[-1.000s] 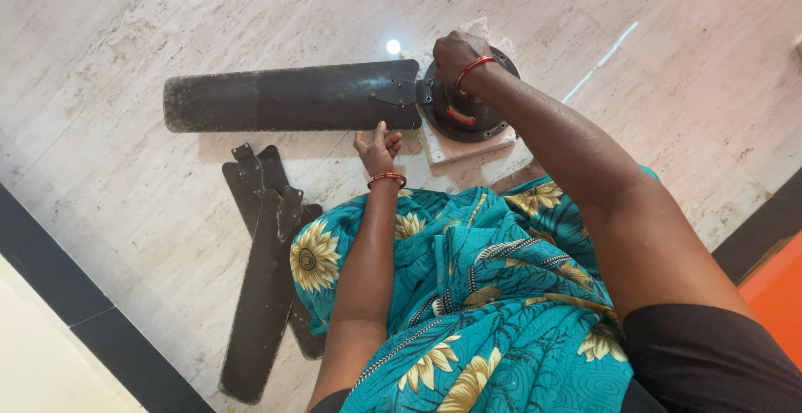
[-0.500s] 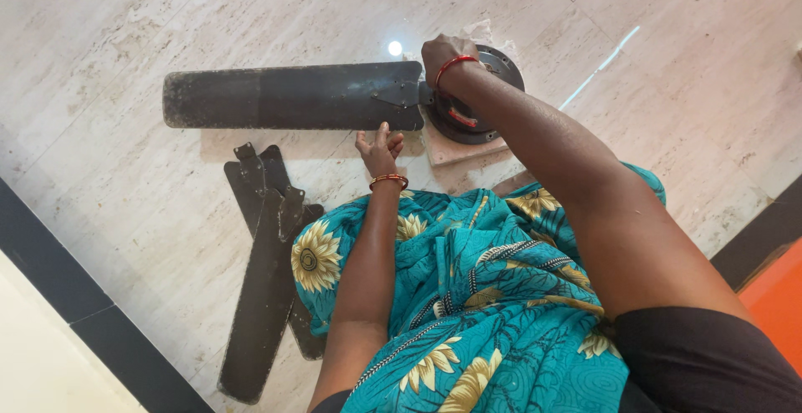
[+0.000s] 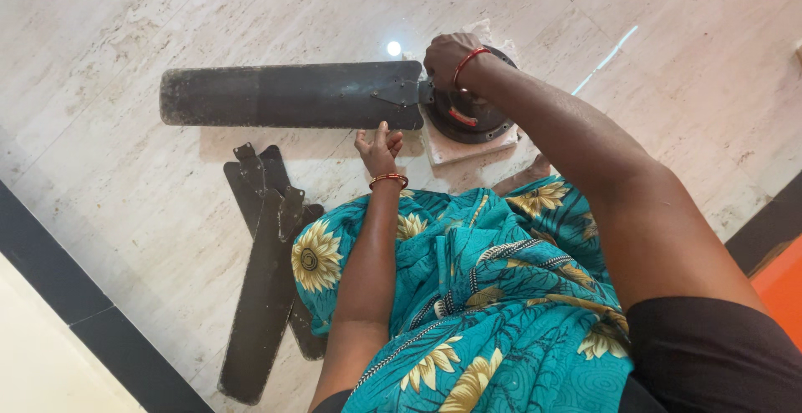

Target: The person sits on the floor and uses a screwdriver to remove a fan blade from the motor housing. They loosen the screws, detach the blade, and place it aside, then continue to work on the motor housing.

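Resting on the round dark metal fan motor housing (image 3: pixel 468 112), the right hand (image 3: pixel 447 54) lies at its far left edge, just where the housing meets the long dark dusty fan blade (image 3: pixel 284 96); the fingers curl down over the rim, though whether they grip anything there cannot be told. A red bangle (image 3: pixel 468 58) circles that wrist. The housing sits on a pale square slab (image 3: pixel 455 147) on the cream marble floor (image 3: pixel 125 29), and the attached blade stretches left from it across the floor.

Nearer, the left hand (image 3: pixel 378 147) touches the near edge of the attached blade close to its metal bracket (image 3: pixel 394 93), fingers loosely bent and holding nothing. A red and gold bangle (image 3: pixel 388 179) sits on this wrist.

Two loose dark fan blades (image 3: pixel 267 271) lie crossed on the floor to the left of the person's lap, apart from both hands. A teal cloth with yellow sunflower print (image 3: pixel 468 296) covers the lap.
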